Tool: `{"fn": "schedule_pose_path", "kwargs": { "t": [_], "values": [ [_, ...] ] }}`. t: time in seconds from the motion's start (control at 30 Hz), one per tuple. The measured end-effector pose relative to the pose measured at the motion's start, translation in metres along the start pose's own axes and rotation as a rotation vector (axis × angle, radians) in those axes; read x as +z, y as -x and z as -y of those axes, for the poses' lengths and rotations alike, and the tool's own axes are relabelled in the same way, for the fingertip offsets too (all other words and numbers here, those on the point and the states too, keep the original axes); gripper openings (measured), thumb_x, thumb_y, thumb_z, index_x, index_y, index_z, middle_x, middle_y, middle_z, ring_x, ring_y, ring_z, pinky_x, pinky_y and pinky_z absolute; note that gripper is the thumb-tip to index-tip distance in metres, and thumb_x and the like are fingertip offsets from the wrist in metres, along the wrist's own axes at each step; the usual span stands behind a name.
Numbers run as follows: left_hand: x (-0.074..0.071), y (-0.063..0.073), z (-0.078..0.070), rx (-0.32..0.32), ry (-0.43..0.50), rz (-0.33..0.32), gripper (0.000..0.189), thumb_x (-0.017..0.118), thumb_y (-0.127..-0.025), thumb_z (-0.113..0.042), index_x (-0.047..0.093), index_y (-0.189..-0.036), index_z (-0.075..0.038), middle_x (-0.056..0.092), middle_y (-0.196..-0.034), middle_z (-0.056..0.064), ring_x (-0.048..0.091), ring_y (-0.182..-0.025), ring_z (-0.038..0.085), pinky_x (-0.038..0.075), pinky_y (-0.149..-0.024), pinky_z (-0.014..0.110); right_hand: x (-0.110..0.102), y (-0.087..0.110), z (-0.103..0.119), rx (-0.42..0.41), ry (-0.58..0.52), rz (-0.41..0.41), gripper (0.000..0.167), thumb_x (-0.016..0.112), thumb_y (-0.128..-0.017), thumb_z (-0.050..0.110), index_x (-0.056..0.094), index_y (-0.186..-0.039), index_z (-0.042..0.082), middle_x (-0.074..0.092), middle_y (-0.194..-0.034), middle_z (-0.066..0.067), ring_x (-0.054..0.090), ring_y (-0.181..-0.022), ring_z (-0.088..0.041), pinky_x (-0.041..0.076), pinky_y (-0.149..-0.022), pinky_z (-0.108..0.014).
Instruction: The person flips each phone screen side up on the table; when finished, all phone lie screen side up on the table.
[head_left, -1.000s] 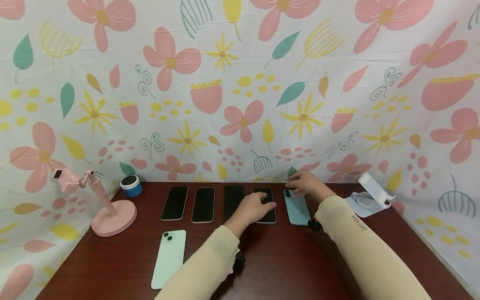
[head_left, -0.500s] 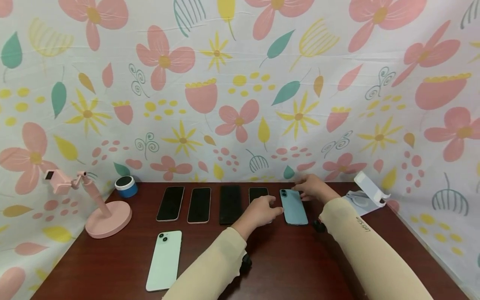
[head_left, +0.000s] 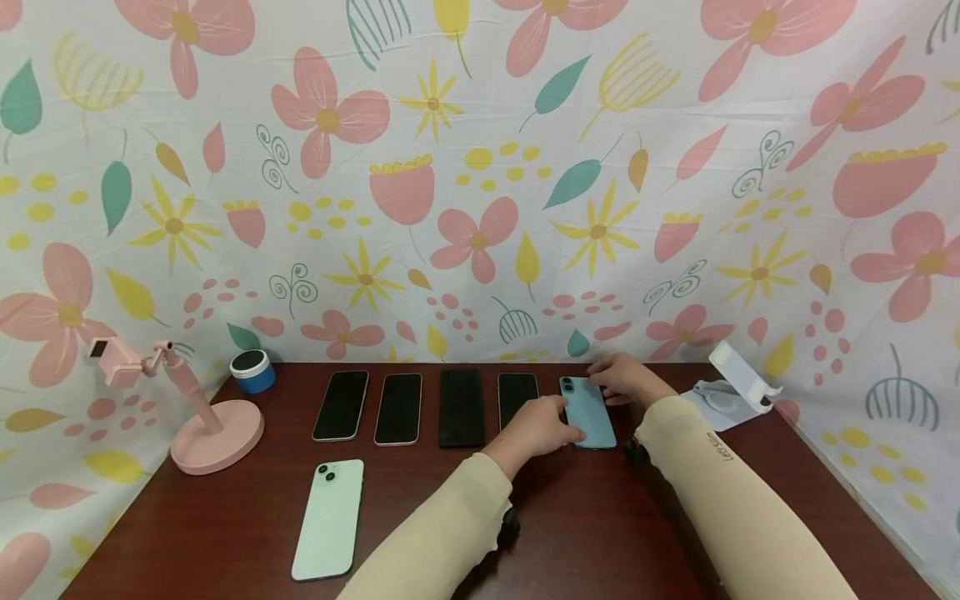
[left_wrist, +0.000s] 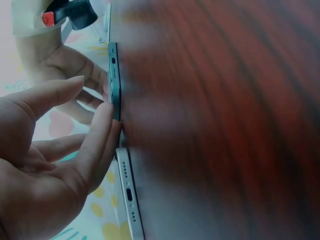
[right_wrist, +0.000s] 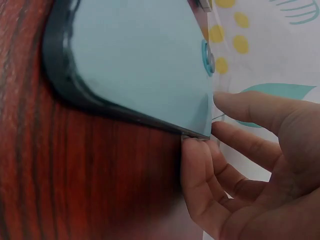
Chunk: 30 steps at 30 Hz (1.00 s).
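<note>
A light blue smartphone lies flat on the table, its back and camera lenses facing up. At its far right corner my right hand bends thumb and fingers round the edge; the right wrist view shows fingertips on the phone's side and the thumb by its far end. My left hand is at the left long edge. In the left wrist view two of its extended fingers reach the blue phone's edge, while the thumb stands off. A dark-screened phone lies just left, partly behind my left hand.
Three more phones, including a black one, continue the row leftward. A pale green phone lies nearer. At left stand a pink phone stand and a blue jar. A white folding stand sits right, before the patterned cloth backdrop.
My left hand has moved right, from over the neighbouring dark phone to the blue phone's left edge. The right hand has come down onto the blue phone's far right corner.
</note>
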<state>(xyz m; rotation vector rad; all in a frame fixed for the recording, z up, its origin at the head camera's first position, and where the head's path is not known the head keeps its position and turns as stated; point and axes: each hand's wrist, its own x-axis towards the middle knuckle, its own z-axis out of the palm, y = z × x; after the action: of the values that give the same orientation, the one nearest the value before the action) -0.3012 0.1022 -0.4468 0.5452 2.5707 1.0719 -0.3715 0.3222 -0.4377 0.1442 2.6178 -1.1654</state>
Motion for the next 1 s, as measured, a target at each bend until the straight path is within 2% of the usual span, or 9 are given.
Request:
{"fn": "schedule_pose_path", "kwargs": {
  "t": [0.13,0.2,0.23,0.47,0.7,1.0],
  "values": [
    [0.003,-0.004,-0.002,-0.009,-0.039,0.016,0.075,0.083,-0.094,-0.033,0.052,-0.159,-0.013,0.074,-0.14,0.005,0.07,-0.127,0.021,0.058,-0.108,0.038,0.0,-0.002,-0.001,-0.004,0.006,0.018,0.053,0.068,-0.105,0.022,0.057,-0.15,-0.004,0.057,-0.143,-0.028,0.064,-0.107,-0.031,0.066,-0.089,-0.041],
    [0.004,-0.006,-0.002,-0.011,-0.072,0.022,0.076,0.085,-0.092,-0.033,0.054,-0.159,-0.014,0.06,-0.158,0.006,0.061,-0.142,0.024,0.056,-0.113,0.039,-0.001,-0.002,-0.001,-0.004,0.009,0.022,0.053,0.068,-0.105,0.022,0.058,-0.15,-0.004,0.056,-0.144,-0.027,0.063,-0.107,-0.032,0.066,-0.089,-0.041],
    [0.005,-0.008,-0.002,-0.007,-0.09,0.028,0.077,0.086,-0.091,-0.034,0.054,-0.158,-0.013,0.059,-0.16,0.006,0.059,-0.145,0.024,0.055,-0.114,0.039,-0.001,-0.002,-0.001,-0.001,0.006,0.019,0.052,0.068,-0.105,0.021,0.059,-0.149,-0.004,0.057,-0.143,-0.027,0.064,-0.107,-0.031,0.066,-0.089,-0.041],
    [0.008,-0.011,-0.002,-0.009,-0.193,0.022,0.073,0.09,-0.089,-0.03,0.06,-0.153,-0.011,0.061,-0.157,0.005,0.061,-0.142,0.023,0.057,-0.111,0.036,0.004,-0.005,-0.002,-0.006,-0.004,0.02,0.049,0.069,-0.104,0.021,0.062,-0.147,-0.002,0.057,-0.148,-0.027,0.065,-0.113,-0.034,0.066,-0.09,-0.041],
    [0.014,-0.014,-0.004,0.009,-0.272,0.013,0.066,0.087,-0.091,-0.031,0.064,-0.149,-0.011,0.066,-0.152,0.002,0.064,-0.139,0.019,0.056,-0.11,0.031,0.002,-0.006,-0.009,0.023,0.002,0.016,0.049,0.069,-0.104,0.02,0.062,-0.146,-0.003,0.062,-0.138,-0.023,0.064,-0.103,-0.028,0.066,-0.088,-0.04],
    [0.015,-0.014,-0.007,0.018,-0.302,0.013,0.061,0.086,-0.093,-0.031,0.066,-0.147,-0.012,0.069,-0.149,0.001,0.065,-0.137,0.019,0.057,-0.109,0.03,-0.004,-0.002,-0.007,0.012,0.008,0.04,0.049,0.069,-0.104,0.02,0.061,-0.145,-0.005,0.061,-0.138,-0.024,0.063,-0.108,-0.032,0.066,-0.09,-0.042]
  ]
}}
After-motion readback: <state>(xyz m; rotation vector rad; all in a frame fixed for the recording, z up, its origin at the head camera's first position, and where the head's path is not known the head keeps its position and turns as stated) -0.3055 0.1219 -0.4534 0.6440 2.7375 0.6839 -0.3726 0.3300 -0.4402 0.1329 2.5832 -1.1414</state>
